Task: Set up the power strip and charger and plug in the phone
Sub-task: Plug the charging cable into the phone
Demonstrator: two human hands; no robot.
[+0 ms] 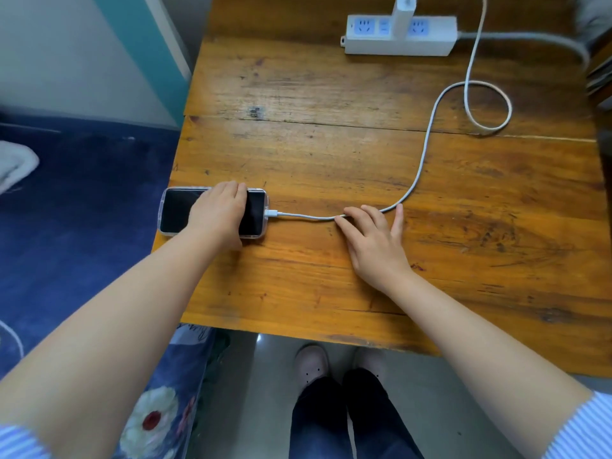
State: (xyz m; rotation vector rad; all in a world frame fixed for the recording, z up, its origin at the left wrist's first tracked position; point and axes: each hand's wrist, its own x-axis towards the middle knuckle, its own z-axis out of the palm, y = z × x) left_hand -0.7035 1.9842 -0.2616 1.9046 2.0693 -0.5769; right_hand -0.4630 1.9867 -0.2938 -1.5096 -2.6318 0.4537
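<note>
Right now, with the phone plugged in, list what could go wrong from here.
1. The phone lies at the left edge of the table; a nudge from the left hand could tip it off.
2. The cable loops near the power strip; if the right hand, resting on it, drags it, the loop may tighten and tug the charger.

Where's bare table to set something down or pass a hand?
Free: wide middle between power strip and phone, left of cable; near edge below left hand and right hand; right side below cable loop. Crowded: line from phone to right hand, far edge at charger.
</note>
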